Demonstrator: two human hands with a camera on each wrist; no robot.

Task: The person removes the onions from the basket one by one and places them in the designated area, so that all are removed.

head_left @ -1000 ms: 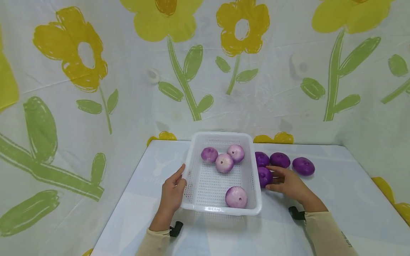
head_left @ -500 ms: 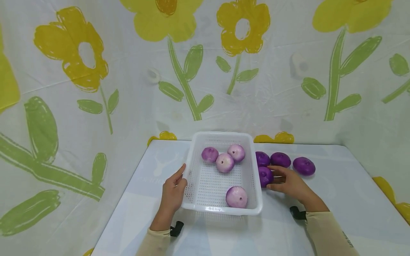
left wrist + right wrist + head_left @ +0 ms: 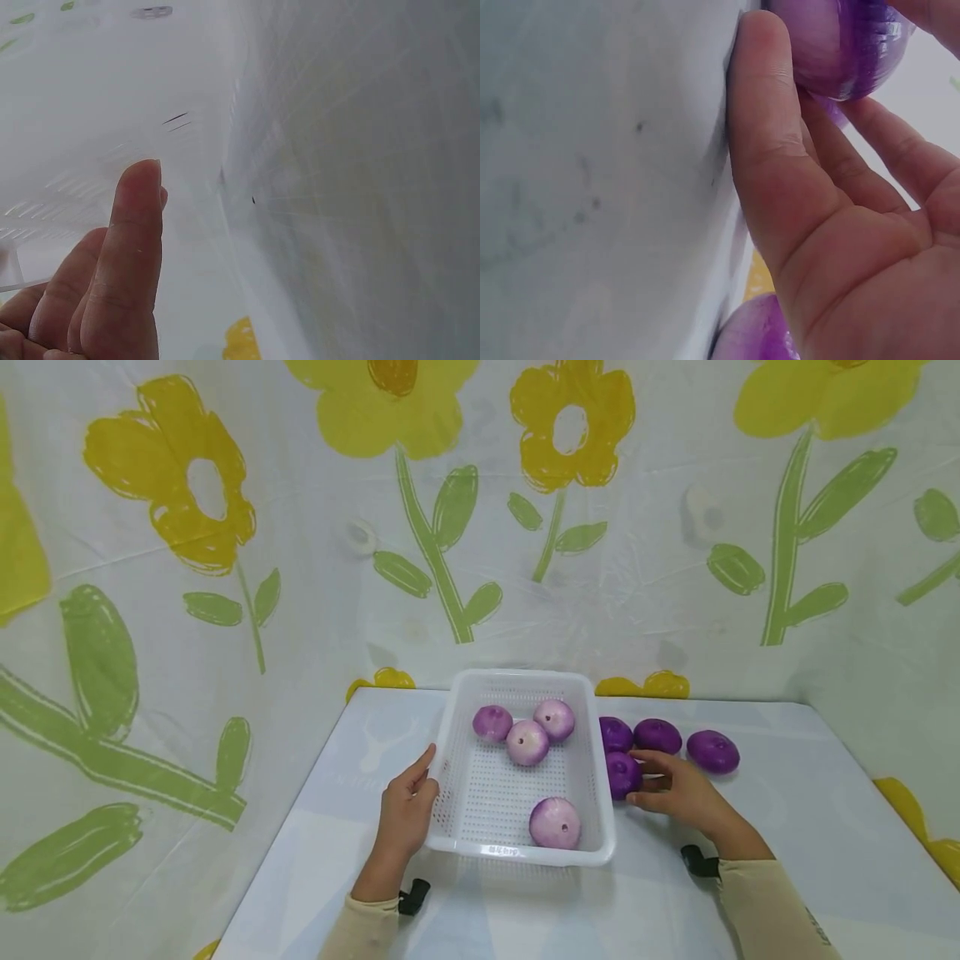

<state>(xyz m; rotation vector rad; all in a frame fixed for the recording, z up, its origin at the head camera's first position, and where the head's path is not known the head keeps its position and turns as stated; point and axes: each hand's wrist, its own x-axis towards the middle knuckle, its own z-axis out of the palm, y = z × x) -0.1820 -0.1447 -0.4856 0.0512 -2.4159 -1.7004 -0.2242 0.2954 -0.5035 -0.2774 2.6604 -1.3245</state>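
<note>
A white perforated basket (image 3: 517,853) stands on the table with several pale purple onions (image 3: 527,743) in it. At its left side is my left hand (image 3: 405,814), its index finger and thumb against the outer wall near the rim. In the left wrist view the fingers (image 3: 124,262) look fairly straight. To the right of the basket, my right hand (image 3: 686,797) holds a dark purple onion (image 3: 621,776) between thumb and fingers, close to the basket wall. In the right wrist view the held onion (image 3: 840,45) shows at the top, with fingers around it.
Behind the right hand lie more dark purple onions: one (image 3: 615,735) by the basket, a second (image 3: 657,736) next to it and a third (image 3: 712,752) farther right. A flower-printed curtain (image 3: 645,610) rises behind the table (image 3: 795,835).
Both hands keep their places at the basket and the onion. The whole view shifts very slightly; nothing else visibly moves.
</note>
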